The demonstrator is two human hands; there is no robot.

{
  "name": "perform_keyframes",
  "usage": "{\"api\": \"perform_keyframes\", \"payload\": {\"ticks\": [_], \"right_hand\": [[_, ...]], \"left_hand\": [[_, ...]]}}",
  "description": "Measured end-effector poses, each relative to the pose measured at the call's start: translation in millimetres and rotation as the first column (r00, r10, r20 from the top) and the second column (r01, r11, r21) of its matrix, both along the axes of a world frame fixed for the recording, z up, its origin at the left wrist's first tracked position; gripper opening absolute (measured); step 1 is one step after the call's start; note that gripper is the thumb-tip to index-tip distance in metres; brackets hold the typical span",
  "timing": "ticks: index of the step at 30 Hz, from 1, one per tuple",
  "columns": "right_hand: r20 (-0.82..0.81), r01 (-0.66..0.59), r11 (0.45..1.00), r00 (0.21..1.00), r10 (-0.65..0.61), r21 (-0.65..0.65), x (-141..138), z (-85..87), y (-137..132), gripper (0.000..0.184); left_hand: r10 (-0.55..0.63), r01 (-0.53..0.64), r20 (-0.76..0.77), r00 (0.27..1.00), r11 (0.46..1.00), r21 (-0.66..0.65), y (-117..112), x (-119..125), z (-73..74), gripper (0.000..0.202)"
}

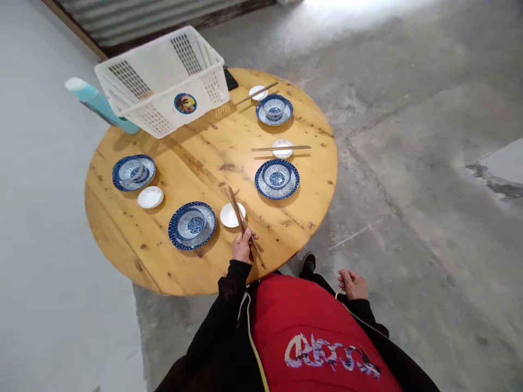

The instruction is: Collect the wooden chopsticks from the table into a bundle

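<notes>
My left hand (242,247) is closed around several wooden chopsticks (236,206) near the table's front edge. Their far ends reach over a small white dish (229,216). Left of that dish, a blue-and-white bowl (191,225) sits on a matching plate (192,246). Away from the table on the right, my right hand (353,284) hangs beside my body with its fingers curled and nothing visible in them.
On the round wooden table (204,174) are more bowls on plates, including a right-hand plate (278,193). Chopsticks (281,148) lie across another small dish (283,154). A white plastic basket (163,81) and a turquoise roll (102,106) stand at the back, near the wall.
</notes>
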State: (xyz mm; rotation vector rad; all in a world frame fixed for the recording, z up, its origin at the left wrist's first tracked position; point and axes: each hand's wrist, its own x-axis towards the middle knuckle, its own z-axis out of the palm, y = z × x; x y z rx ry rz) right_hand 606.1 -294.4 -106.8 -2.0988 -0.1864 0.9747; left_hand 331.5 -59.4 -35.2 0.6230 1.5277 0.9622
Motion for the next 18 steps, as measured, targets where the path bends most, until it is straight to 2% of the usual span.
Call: {"api": "perform_keyframes", "payload": {"ticks": [4,7,11,15,18], "right_hand": [[-0.036,0.029,0.999,0.999,-0.028,0.034,51.8,6.9,8.4,0.042],[-0.042,0.018,0.998,0.999,-0.015,0.063,82.4,11.2,10.8,0.042],[-0.033,0.015,0.994,0.999,-0.012,0.108,118.0,10.5,5.0,0.042],[-0.029,0.006,0.993,1.0,-0.002,0.114,147.2,5.8,0.0,0.042],[-0.041,-0.035,0.993,0.998,0.04,0.116,160.7,2.7,7.1,0.043]], "left_hand": [[-0.022,0.013,0.139,0.99,0.998,0.06,-10.5,45.7,21.7,0.051],[-0.042,0.021,0.189,0.981,0.993,0.112,-16.6,87.9,34.6,0.049],[-0.034,-0.003,0.219,0.975,0.986,0.166,-19.3,144.0,42.9,0.045],[-0.028,-0.014,0.283,0.959,0.99,0.144,-19.7,191.9,50.1,0.048],[-0.024,-0.006,0.29,0.957,0.994,0.105,-16.9,220.5,57.9,0.051]]}}
